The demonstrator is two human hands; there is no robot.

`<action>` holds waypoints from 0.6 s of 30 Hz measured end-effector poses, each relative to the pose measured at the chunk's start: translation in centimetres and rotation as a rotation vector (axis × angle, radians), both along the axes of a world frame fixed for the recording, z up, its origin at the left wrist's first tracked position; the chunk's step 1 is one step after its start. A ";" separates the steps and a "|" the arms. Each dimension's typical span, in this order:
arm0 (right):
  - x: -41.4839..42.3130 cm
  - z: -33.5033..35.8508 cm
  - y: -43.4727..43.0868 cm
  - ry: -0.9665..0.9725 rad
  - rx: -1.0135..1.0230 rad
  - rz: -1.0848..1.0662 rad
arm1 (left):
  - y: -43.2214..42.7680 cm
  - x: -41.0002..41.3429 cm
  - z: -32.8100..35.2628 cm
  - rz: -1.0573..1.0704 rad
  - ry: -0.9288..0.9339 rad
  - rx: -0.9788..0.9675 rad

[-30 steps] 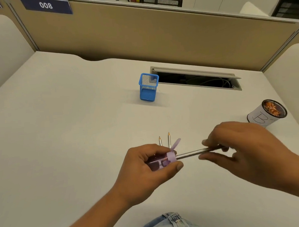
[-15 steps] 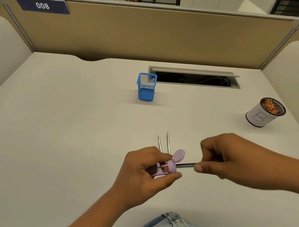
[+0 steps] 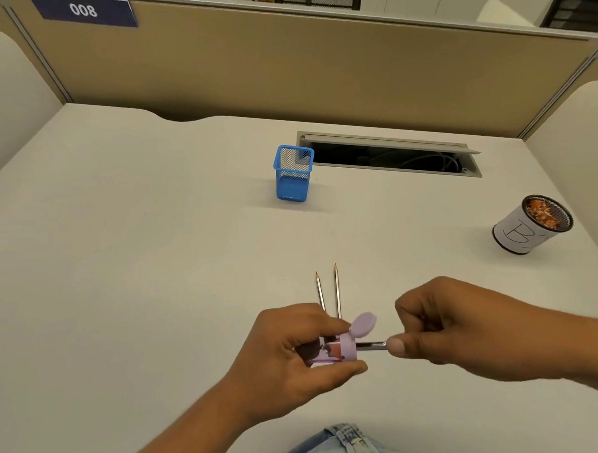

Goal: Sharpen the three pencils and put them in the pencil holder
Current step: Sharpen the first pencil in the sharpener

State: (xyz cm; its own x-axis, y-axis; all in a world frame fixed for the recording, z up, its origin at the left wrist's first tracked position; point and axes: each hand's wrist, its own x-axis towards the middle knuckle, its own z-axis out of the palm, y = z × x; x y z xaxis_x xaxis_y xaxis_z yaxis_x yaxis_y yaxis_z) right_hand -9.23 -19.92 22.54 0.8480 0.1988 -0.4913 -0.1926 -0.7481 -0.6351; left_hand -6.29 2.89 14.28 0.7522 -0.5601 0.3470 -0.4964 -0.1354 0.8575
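Note:
My left hand (image 3: 289, 357) grips a small purple sharpener (image 3: 334, 349) with its round lid flipped open, held just above the desk. A dark pencil (image 3: 371, 345) sticks out of the sharpener to the right, and my right hand (image 3: 466, 332) pinches its shaft close to the sharpener. Two pencils (image 3: 328, 292) lie side by side on the desk just beyond my left hand, sharp tips pointing away from me. The blue mesh pencil holder (image 3: 293, 175) stands upright farther back, with nothing visible inside.
A white cup (image 3: 527, 231) marked with a letter and holding orange shavings stands at the right. An open cable slot (image 3: 390, 157) runs behind the holder. Beige partition walls close the desk (image 3: 137, 250) at the back and sides.
My right hand has slid left along the pencil toward the sharpener, so less of the shaft shows. The sharpener lid has turned. The two lying pencils have not moved.

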 end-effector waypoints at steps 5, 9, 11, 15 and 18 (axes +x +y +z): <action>-0.9 -0.4 0.7 -0.384 -0.444 0.295 | 0.3 0.7 -0.6 0.023 0.089 -0.036; -0.8 -0.7 0.6 -0.799 -0.588 0.482 | 0.2 1.1 -0.8 0.050 0.225 -0.095; -0.6 -0.9 0.7 -0.748 -0.584 0.481 | 0.1 1.4 -0.7 0.047 0.157 -0.071; -0.1 -0.9 1.0 -0.264 -0.362 0.206 | 0.2 1.9 -0.5 -0.005 0.014 0.012; 1.2 -0.9 0.4 0.142 -0.084 0.047 | 0.1 1.8 -0.7 -0.031 -0.029 0.037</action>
